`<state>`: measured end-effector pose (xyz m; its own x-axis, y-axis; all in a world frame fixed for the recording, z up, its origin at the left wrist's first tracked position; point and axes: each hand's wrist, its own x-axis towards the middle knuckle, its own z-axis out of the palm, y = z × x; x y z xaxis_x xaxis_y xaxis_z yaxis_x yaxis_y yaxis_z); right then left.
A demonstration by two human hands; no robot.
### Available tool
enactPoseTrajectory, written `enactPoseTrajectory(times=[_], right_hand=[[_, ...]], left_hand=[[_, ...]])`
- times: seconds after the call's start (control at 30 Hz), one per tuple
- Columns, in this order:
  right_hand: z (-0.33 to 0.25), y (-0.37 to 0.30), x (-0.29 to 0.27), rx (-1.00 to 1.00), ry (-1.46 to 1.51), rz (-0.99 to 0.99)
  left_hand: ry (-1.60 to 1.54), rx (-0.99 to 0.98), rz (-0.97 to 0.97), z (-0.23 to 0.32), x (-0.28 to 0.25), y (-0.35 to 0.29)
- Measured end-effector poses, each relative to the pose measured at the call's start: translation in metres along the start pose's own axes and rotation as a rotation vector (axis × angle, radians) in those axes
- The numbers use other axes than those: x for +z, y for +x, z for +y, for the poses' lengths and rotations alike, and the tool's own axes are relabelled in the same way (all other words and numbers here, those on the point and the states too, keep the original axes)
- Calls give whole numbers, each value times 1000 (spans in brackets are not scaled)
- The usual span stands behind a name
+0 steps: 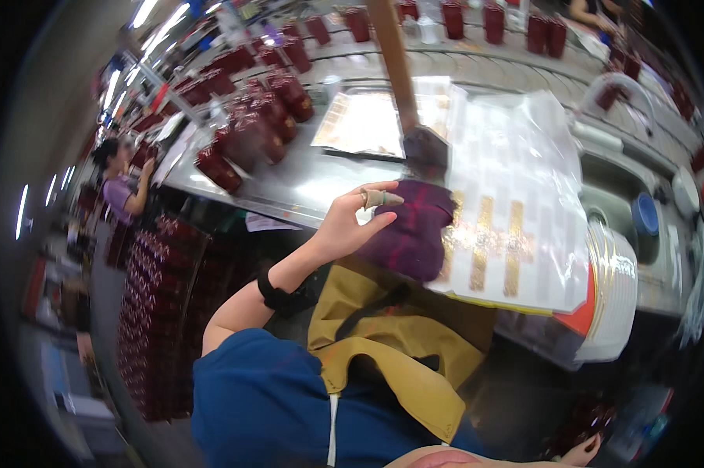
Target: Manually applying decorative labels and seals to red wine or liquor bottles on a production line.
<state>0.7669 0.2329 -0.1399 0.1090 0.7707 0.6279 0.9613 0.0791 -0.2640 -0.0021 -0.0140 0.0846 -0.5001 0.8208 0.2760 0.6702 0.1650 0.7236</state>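
1. Centrally in the head view, a folded purple plaid cloth point(414, 242) is seen at the near edge of the metal bench point(286, 183); other places are given relative to this cloth.
2. At its left edge the left hand point(348, 225) is placed, half open, with thumb and fingers parted; a wrap point(374, 199) is worn on a finger. Whether any fabric is pinched cannot be told.
3. Well to its lower right, the right hand point(582, 452) is partly cut off by the frame, beside a glossy dark red object point(594, 419); how far it is closed, and on what, cannot be told.
4. Just beyond it, a wooden bar point(395, 70) is set in a dark block point(426, 150).
5. To its right, gold strips point(481, 242) are carried on a glossy white sheet point(516, 148).
6. Beyond it, leftward, dark red cups point(289, 93) are grouped.
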Motion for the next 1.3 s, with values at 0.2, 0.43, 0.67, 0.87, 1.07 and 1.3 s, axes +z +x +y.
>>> enactPoseTrajectory(times=[0.2,0.43,0.67,0.87,1.07,1.3], right_hand=[[-298,56,-53,-171,287,100],[-455,87,-50,-302,428,27],[-540,90,-67,37,411,-431],[-576,70,-66,-308,351,-216],[-588,66,-43,-397,422,-236],[-593,59,-29,-514,497,-328]], left_hand=[[260,26,589,-86,-188,24],[702,-350,672,-240,-434,105],[1019,-613,412,-366,-452,158],[1105,-620,433,-392,-454,171],[1092,-802,311,-409,-445,175],[1013,-518,620,-350,-480,169]])
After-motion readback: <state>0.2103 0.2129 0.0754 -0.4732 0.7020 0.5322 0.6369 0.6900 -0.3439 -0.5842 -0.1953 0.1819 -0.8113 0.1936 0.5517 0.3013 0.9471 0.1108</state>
